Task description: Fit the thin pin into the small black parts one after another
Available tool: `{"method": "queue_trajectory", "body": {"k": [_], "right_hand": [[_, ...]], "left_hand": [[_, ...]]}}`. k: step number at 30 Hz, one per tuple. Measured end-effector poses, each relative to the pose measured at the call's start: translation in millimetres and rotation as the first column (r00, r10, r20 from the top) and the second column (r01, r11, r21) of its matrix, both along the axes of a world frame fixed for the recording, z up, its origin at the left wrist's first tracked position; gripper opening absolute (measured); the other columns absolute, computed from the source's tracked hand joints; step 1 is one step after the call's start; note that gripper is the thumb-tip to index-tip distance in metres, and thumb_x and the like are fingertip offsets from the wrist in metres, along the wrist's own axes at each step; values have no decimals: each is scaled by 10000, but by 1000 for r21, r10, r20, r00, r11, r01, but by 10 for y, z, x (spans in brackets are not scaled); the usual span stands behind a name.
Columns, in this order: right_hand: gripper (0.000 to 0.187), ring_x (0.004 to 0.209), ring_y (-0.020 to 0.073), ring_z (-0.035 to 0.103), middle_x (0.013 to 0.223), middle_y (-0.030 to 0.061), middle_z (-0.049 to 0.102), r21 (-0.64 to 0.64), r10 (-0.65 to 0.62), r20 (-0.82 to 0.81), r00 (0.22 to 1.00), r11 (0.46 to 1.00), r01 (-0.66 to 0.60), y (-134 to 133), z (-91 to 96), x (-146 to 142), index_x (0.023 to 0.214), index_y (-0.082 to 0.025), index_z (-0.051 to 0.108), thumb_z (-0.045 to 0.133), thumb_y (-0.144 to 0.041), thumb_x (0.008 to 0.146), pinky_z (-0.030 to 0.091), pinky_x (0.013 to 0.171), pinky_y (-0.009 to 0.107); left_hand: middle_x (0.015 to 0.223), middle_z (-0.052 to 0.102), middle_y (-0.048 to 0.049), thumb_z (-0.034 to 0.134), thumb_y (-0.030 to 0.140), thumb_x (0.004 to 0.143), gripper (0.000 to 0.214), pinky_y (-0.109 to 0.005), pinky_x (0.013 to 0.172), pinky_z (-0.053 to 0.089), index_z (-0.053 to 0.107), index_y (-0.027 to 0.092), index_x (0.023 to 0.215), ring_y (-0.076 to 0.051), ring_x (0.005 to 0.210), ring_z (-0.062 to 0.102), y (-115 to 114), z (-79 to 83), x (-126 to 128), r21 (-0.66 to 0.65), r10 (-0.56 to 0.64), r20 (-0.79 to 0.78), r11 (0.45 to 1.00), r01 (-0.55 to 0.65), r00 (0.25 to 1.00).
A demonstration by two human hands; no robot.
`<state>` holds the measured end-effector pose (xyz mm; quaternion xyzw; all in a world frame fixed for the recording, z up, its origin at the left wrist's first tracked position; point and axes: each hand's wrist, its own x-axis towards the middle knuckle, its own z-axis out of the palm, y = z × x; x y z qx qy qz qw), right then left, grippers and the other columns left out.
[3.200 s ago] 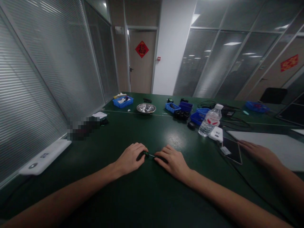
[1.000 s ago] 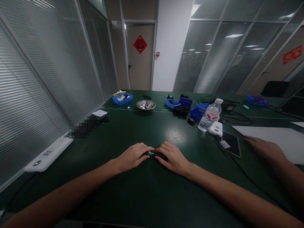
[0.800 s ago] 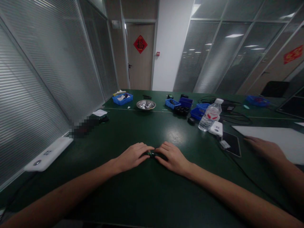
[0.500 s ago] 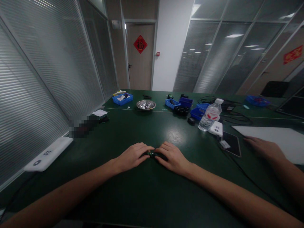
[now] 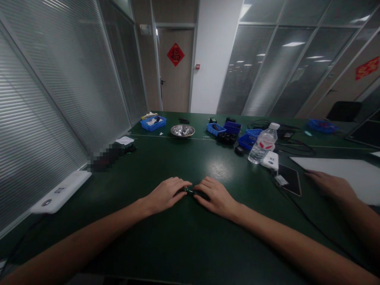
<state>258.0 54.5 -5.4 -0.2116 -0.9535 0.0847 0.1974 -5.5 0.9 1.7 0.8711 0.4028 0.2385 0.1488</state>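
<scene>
L hand (image 5: 166, 194) & R hand (image 5: 218, 198) now closer tog. than approx. 3 s ago, gap narrower. Both clamped on dark piece (image 5: 189, 191) betw. them, low over tabletop (image 5: 190, 241). Its halves prob. nearer now; can't tell if joined.

Nearer than the metal bowl (image 5: 182, 136), bare table (image 5: 169, 160) gives a hand wide passage until the left hand (image 5: 166, 194) and right hand (image 5: 217, 196), bridged by a small dark object (image 5: 190, 191), block it. Rightward of the bowl, a basket (image 5: 214, 132), mouse (image 5: 239, 151) and bottle (image 5: 262, 146) obstruct.
</scene>
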Motion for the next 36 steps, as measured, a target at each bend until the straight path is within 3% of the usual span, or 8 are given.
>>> {"method": "queue_trajectory", "body": {"k": [36], "right_hand": [[251, 938, 222, 580, 1036, 76, 681, 9, 29, -17, 999, 1000, -29, 13, -27, -3, 1207, -200, 644, 553, -353, 1030, 468, 834, 377]], "left_hand": [[1206, 661, -57, 603, 223, 993, 335, -377, 978, 495, 599, 226, 1328, -211, 1092, 614, 5, -11, 8, 13, 48, -10, 999, -48, 999]]}}
